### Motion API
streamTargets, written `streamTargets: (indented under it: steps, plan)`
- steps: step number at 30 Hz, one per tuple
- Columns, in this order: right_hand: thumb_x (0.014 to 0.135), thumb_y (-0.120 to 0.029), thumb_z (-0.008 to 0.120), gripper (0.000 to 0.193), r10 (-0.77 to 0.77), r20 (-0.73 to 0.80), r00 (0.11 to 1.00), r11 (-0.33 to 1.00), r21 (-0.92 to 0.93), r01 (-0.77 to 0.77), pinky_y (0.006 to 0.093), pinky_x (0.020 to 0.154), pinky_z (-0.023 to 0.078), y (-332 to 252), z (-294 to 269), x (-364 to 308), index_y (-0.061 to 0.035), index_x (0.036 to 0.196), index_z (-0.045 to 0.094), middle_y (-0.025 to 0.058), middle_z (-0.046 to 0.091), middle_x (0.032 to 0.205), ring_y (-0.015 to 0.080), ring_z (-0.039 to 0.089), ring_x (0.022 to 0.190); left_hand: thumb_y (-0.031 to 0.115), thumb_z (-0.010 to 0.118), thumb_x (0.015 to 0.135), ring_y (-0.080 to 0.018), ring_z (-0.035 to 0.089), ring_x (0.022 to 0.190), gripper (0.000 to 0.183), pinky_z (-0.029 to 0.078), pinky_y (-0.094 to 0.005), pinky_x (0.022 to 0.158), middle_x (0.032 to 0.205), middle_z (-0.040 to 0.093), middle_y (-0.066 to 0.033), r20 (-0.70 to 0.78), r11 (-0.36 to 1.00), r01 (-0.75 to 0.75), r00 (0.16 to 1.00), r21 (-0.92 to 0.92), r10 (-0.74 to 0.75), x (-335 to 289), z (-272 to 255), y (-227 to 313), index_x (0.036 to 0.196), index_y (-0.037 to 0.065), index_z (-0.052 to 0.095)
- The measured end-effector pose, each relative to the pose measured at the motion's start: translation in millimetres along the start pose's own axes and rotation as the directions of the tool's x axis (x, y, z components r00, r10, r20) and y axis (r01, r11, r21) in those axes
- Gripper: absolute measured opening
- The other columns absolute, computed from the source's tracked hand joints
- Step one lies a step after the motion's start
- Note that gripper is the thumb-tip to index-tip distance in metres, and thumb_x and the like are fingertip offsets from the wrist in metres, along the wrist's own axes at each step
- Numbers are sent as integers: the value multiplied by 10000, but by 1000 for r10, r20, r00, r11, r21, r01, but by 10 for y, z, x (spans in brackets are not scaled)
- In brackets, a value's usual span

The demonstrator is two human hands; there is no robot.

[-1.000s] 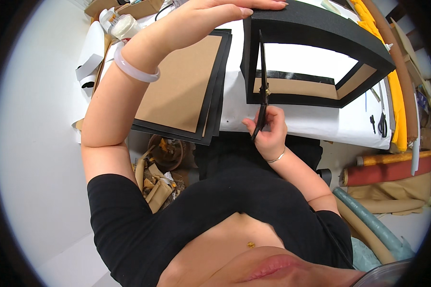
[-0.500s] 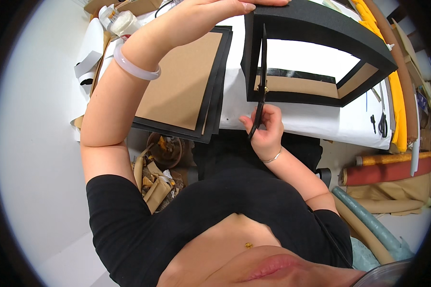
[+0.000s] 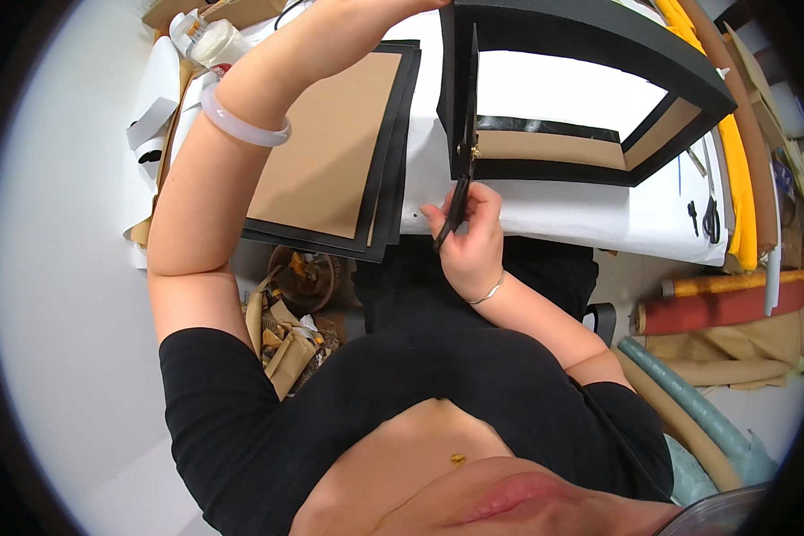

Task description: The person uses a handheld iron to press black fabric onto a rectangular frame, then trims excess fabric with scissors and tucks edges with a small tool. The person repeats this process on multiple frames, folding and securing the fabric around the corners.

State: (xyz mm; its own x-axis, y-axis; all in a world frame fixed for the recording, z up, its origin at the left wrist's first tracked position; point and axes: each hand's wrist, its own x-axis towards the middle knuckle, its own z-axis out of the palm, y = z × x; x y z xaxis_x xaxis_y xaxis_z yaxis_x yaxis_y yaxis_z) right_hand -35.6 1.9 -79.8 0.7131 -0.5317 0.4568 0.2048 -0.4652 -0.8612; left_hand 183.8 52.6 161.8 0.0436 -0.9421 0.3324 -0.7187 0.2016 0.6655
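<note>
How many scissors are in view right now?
2: one pair of scissors in the right hand, another pair near the white worktop's right edge. More may be hidden.

right hand [image 3: 473,246]: grips black scissors [image 3: 463,174] by handles, blades pointing away along left side of frame
left hand [image 3: 366,29]: at frame's far left corner, fingers cut off by upper edge
black frame [image 3: 590,27]: open-centred, on white-covered table [image 3: 590,214]
boards [image 3: 330,152]: black-edged brown stack, left of frame
red roll [image 3: 724,308]: lower right
</note>
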Motion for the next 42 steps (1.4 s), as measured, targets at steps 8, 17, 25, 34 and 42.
streamTargets:
  steps: [8,17,25,34,42]
  plan:
    - [882,-218,852,539,18,-57,998,999,30,-16,301,553,486,74,97,9,14,1143,442,104,614,750,190,584,590,240,416,1040,-324,335,1523,515,197,-439,1264,1585,468,-171,-15,995,-100,995,-11,100,-23,-8,-99,1466,-20,546]
    - [872,-173,860,531,-25,-49,998,1000,16,26,289,568,497,137,41,-32,21,1132,439,103,615,754,173,605,616,244,413,1042,-356,283,1546,511,187,-478,1267,1585,465,-178,-35,989,-145,989,-32,144,-22,43,-201,1462,-13,552]
    - [855,-195,873,553,-85,-30,996,995,-53,83,276,538,495,142,-117,-20,31,1126,448,88,595,708,166,602,578,257,433,1056,-361,266,1552,504,179,-484,1269,1586,461,-181,-27,990,-141,990,-22,140,-28,58,-270,1469,-9,544]
    - [843,-210,884,575,-127,-45,991,986,-113,122,291,544,504,159,-176,-42,30,1136,451,85,603,714,180,607,585,259,425,1068,-357,227,1564,495,162,-488,1274,1605,437,-168,-13,989,-146,989,4,146,-65,88,-200,1478,4,536]
    - [860,-223,874,557,-87,-72,994,994,-67,82,280,550,497,229,-112,-59,21,1129,452,83,601,717,160,589,586,239,418,1068,-344,223,1568,488,167,-466,1274,1609,435,-157,-34,990,-139,990,10,140,-81,106,-184,1483,10,533]
